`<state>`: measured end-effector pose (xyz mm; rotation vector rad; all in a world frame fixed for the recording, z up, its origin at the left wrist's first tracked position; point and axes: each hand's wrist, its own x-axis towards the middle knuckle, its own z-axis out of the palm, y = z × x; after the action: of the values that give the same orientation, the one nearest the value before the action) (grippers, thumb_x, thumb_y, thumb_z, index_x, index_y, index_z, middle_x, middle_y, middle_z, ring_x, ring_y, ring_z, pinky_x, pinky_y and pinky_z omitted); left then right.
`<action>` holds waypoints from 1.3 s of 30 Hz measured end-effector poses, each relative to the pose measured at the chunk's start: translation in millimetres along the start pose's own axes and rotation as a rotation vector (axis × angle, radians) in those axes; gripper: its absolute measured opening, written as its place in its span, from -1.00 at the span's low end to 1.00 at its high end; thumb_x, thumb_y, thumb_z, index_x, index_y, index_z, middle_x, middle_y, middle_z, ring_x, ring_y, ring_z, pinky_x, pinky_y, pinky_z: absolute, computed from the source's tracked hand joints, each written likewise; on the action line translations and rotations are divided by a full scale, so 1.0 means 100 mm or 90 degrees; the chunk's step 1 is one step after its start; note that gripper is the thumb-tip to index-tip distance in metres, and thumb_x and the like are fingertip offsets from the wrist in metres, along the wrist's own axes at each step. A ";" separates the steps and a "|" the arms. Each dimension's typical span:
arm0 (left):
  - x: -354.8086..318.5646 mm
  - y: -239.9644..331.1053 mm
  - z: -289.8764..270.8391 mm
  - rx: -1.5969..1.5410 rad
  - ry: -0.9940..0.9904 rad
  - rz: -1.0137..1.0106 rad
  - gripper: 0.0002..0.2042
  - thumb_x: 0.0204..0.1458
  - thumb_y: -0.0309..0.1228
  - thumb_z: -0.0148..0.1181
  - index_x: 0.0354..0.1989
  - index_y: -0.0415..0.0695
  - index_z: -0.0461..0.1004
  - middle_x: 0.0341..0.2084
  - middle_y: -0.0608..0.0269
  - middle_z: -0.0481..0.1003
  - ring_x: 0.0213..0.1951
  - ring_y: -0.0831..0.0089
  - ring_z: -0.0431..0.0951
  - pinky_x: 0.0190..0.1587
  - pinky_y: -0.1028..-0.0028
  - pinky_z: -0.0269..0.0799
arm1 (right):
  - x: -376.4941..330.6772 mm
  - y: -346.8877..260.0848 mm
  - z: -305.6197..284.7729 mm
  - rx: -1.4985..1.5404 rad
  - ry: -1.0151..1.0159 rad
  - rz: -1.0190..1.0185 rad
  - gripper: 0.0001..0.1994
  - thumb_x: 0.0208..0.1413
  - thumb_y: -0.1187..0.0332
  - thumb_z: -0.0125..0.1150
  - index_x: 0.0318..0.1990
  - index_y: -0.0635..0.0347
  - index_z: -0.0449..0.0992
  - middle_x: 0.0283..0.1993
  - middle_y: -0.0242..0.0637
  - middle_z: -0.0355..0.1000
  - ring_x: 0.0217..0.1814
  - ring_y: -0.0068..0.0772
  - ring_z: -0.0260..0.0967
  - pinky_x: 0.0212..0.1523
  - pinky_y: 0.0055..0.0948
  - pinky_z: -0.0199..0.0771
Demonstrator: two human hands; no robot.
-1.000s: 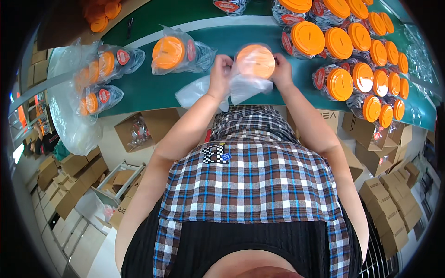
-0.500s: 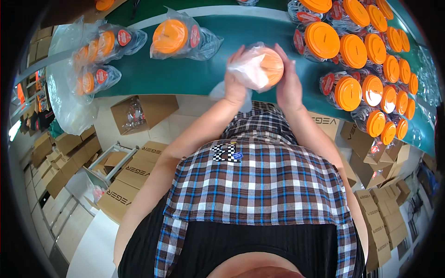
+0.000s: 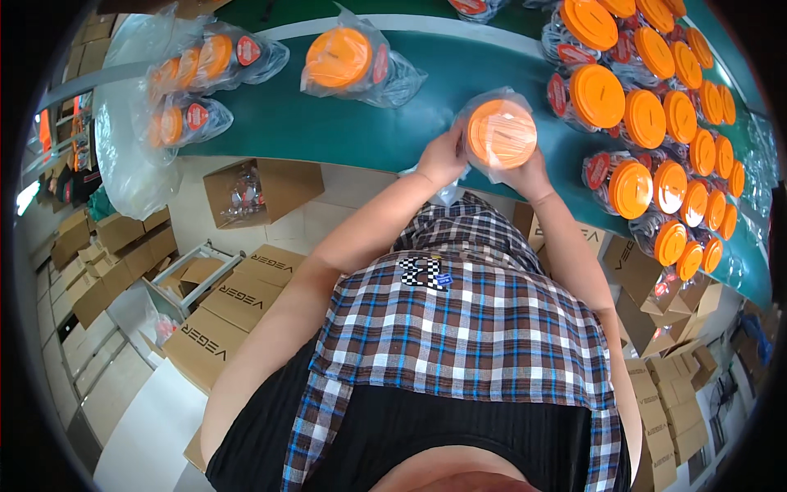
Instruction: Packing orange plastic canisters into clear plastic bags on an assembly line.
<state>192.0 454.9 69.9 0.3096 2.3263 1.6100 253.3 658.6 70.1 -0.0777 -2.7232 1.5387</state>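
Orange-lidded jar (image 3: 501, 134) showed through a clear bag (image 3: 470, 117), bunched over it earlier, so coverage seemed smoother; left hand (image 3: 445, 157) and right hand (image 3: 529, 175) grasped its sides.

A green work table (image 3: 266, 119) with a pale strip (image 3: 393, 23) along its length spans the far side of the scene, above a light tiled floor (image 3: 190, 195). To the left, brown cardboard cartons (image 3: 115, 262) stand in piles beyond a pale metal-framed stand (image 3: 217, 264), with a plain white surface (image 3: 143, 435) at the near left and more stacked cartons (image 3: 672, 410) at the near right. Against the left rim glows a bright white patch (image 3: 29, 195), too distorted to tell whether window or lamp.
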 end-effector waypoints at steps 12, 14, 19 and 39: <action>0.56 -0.56 -2.20 0.088 0.153 -0.036 -0.42 0.09 -0.50 0.02 0.35 -0.06 0.16 0.03 0.06 0.49 -0.06 0.23 0.51 0.00 0.45 0.41 | 1.12 -0.33 0.94 -0.055 0.073 -0.056 -0.21 -0.18 0.27 0.47 0.28 0.19 0.26 0.25 -0.05 0.30 0.24 0.01 0.29 0.22 -0.26 0.35; 0.69 -0.31 -2.22 0.128 -0.007 -0.205 -0.40 0.08 -0.47 0.04 0.37 -0.05 0.14 0.16 0.02 0.41 0.10 0.15 0.46 0.10 0.42 0.36 | 1.26 -0.35 1.09 -0.073 0.053 -0.070 -0.23 -0.18 0.27 0.46 0.27 0.19 0.27 0.25 -0.04 0.30 0.23 0.02 0.29 0.21 -0.25 0.36; 0.50 -0.30 -2.63 0.058 0.049 -0.268 -0.44 0.09 -0.43 0.07 0.33 -0.06 0.21 0.13 0.04 0.44 0.10 0.15 0.47 0.10 0.40 0.37 | 1.40 -0.43 1.56 -0.133 -0.013 -0.149 -0.32 -0.16 0.30 0.43 0.20 0.18 0.34 0.22 0.01 0.29 0.20 0.06 0.30 0.15 -0.22 0.40; -0.12 -1.46 -4.80 -0.092 0.372 -0.375 -0.70 0.12 -0.39 0.07 -0.03 -0.29 0.48 -0.14 0.08 0.55 -0.24 0.35 0.51 -0.17 0.45 0.42 | 2.11 -2.37 4.05 -0.052 -0.147 0.057 -0.12 -0.19 0.31 0.42 0.29 0.37 0.06 0.26 0.16 0.10 0.18 0.19 0.25 0.16 -0.18 0.40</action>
<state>29.8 -19.1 93.4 -0.9071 2.3175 1.6703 19.5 200.4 60.8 -0.0243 -3.0007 1.5466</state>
